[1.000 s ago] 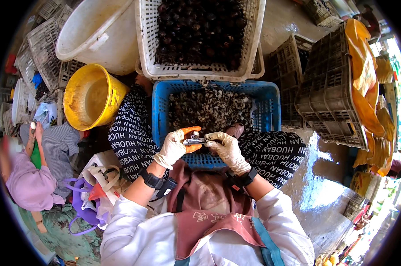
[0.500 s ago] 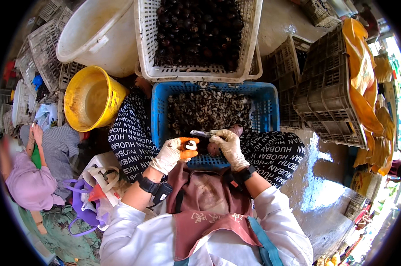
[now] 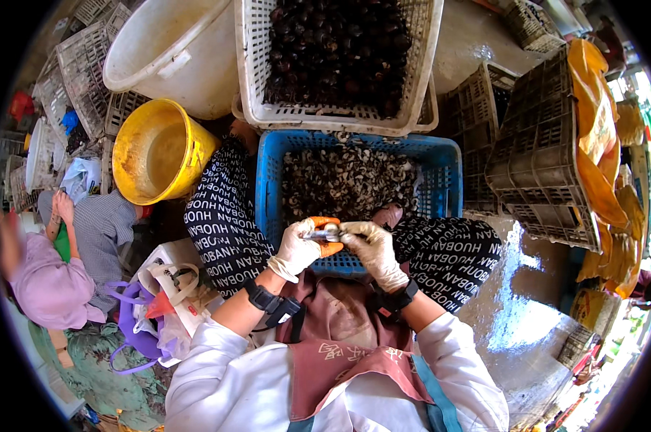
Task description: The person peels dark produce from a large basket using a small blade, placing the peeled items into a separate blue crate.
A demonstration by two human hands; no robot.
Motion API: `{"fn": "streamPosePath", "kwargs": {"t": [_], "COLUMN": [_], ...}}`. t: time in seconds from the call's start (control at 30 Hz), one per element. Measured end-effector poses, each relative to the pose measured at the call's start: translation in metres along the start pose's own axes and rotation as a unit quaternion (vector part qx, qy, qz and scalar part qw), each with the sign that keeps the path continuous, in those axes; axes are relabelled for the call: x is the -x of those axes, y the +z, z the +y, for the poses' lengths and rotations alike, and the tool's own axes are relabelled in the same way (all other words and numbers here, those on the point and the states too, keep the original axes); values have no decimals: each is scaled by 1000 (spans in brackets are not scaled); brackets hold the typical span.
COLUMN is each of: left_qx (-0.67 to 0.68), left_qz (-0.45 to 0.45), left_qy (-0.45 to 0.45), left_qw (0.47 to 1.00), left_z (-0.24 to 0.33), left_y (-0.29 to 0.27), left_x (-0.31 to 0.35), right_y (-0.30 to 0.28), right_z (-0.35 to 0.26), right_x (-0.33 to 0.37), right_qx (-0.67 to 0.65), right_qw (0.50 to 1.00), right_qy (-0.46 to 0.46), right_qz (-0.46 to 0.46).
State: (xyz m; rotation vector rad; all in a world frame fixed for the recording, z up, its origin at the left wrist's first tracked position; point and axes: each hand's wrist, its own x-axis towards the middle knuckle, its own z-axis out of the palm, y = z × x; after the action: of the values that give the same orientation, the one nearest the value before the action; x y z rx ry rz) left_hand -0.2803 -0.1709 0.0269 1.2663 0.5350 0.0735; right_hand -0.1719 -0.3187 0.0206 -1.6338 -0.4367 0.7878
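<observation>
My gloved left hand [image 3: 298, 248], with orange covers on its fingertips, is closed around a small round water chestnut that is mostly hidden by the fingers and the tool. In my gloved right hand [image 3: 374, 250] is a metal peeler [image 3: 321, 235], its silvery end laid across the water chestnut. Both hands are close together above the near edge of a blue basket [image 3: 266, 180]. Dark and pale peelings [image 3: 350, 180] cover the basket's bottom. Beyond it, a white crate [image 3: 425, 57] holds many dark, unpeeled water chestnuts [image 3: 336, 54].
A yellow bucket [image 3: 127, 162] and a big whitish tub [image 3: 196, 72] stand at the left. Dirty crates [image 3: 538, 155] with orange sheeting [image 3: 591, 122] are at the right. A purple bag [image 3: 134, 327] sits beside my left leg. Another person [image 3: 52, 277] sits at the far left.
The peeler has come left and down from above the left hand onto the water chestnut. My left hand has turned, hiding most of the water chestnut. The whole view has shifted slightly.
</observation>
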Motion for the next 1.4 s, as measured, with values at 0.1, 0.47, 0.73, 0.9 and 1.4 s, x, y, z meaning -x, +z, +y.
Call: {"fn": "streamPosePath", "kwargs": {"t": [0.1, 0.47, 0.73, 0.9, 1.4], "left_qx": [0, 92, 108, 13, 121], "left_qz": [-16, -32, -19, 11, -126], "left_qy": [-142, -83, -72, 10, -164], "left_qw": [990, 992, 991, 1000, 971], "left_z": [26, 16, 20, 19, 15], "left_y": [0, -10, -12, -16, -10], "left_x": [6, 6, 5, 0, 5], "right_y": [-24, -18, -27, -36, -10], "right_z": [24, 10, 12, -13, -5], "right_x": [-16, -14, -17, -15, -17], "right_qx": [85, -2, -115, 143, 90], "right_qw": [992, 1000, 989, 988, 995], "right_qy": [9, 25, 78, -51, -12], "right_qz": [88, 11, 44, 21, -51]}}
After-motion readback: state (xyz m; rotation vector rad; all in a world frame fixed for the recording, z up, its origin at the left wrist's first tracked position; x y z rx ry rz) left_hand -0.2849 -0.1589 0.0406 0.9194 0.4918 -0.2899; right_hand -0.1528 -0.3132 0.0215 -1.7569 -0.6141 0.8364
